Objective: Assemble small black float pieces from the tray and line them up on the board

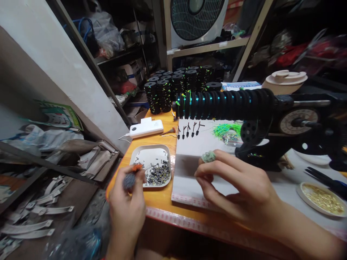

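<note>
Your left hand is at the near left, in front of the near-left corner of a white tray on the orange tabletop. Its fingers are curled in, pinching a small orange piece with a thin end pointing right over the tray; what that piece is, you cannot tell from here. A grey wrap covers one finger. In the tray lie many small dark and metallic parts, heaped toward its right side.

Your right hand is above a white sheet, right of the tray. Its thumb and forefinger tips are pressed together; whether something tiny sits between them cannot be told. A green wrap covers one fingertip.

Beyond your hands, five small dark pieces with stems stand in a row at the sheet's far left. To their right lies a bunch of green strands. Above them runs a ribbed black cylinder, with yellow-green bits at its left end. A dish of gold bits sits at the right.

The step in hand seems to be fine handling of a small part between two hands. From here, a next move would call for a steady left pinch and a light, exact right-hand touch.
</note>
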### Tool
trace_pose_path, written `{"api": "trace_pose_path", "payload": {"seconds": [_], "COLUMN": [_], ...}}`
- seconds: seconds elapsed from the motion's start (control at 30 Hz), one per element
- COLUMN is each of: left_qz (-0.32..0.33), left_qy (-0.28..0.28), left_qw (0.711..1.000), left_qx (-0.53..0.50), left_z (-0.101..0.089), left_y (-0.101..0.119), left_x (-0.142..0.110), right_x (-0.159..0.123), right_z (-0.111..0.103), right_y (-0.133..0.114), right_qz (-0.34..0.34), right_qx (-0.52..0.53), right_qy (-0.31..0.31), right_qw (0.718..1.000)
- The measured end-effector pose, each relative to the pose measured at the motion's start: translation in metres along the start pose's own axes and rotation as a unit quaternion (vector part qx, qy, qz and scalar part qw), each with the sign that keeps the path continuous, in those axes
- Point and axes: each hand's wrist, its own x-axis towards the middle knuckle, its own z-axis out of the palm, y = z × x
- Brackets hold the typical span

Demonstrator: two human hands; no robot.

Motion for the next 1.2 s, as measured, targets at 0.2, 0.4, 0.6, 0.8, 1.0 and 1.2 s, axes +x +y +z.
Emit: {"api": "trace_pose_path", "payload": {"seconds": [0.2, 0.4, 0.6, 0.8, 1.0, 1.2], "left_qz": [0.091, 0.104, 0.006, -0.172, -0.247, -0.248], "left_qy": [-0.178, -0.207, -0.273, -0.301, -0.253, -0.2], "left_qw": [0.964, 0.96, 0.961, 0.871, 0.877, 0.932], "left_qx": [0.176, 0.16, -0.036, -0.349, -0.325, -0.174], "left_z": [0.014, 0.021, 0.015, 0.033, 0.039, 0.032], "left_y": [-0.014, -0.016, 0.01, 0.015, 0.023, 0.031], "left_x": [0.06, 0.068, 0.006, -0.041, -0.054, -0.064], "right_x": [0.001, 0.002, 0.002, 0.002, -0.002, -0.001], "right_z": [-0.002, -0.002, 0.002, 0.009, 0.014, 0.012], "right_y": [-0.003, 0.001, -0.001, -0.004, -0.001, -0.003], "right_qz": [0.047, 0.074, 0.091, 0.091, 0.118, 0.146], "right_qx": [0.054, 0.067, 0.082, 0.114, 0.134, 0.163], "right_qy": [-0.015, -0.029, 0.003, 0.027, 0.022, 0.004], "right_qw": [0.997, 0.995, 0.992, 0.989, 0.984, 0.976]}}
